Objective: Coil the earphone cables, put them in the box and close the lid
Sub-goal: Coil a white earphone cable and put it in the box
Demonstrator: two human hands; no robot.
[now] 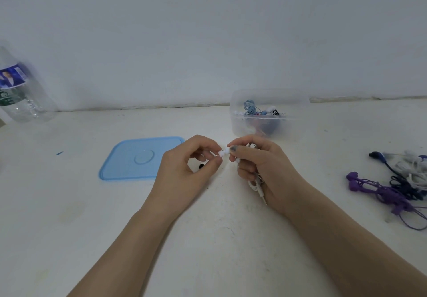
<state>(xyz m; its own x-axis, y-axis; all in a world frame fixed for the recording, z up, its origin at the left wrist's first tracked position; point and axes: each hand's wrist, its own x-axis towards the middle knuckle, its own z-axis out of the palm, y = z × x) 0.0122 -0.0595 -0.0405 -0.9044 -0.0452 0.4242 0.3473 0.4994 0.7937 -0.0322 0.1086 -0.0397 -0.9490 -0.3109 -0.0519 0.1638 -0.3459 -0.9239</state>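
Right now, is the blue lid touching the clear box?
Apart. The head view shows bare table between the blue lid and the clear box.

A clear plastic bottle with a blue and green label is seen at the left edge of the frame, standing on the white table against the pale wall.

A single wide-angle head camera looks forward and down over the tabletop toward the wall at 12 o'clock, close above both hands at frame centre.
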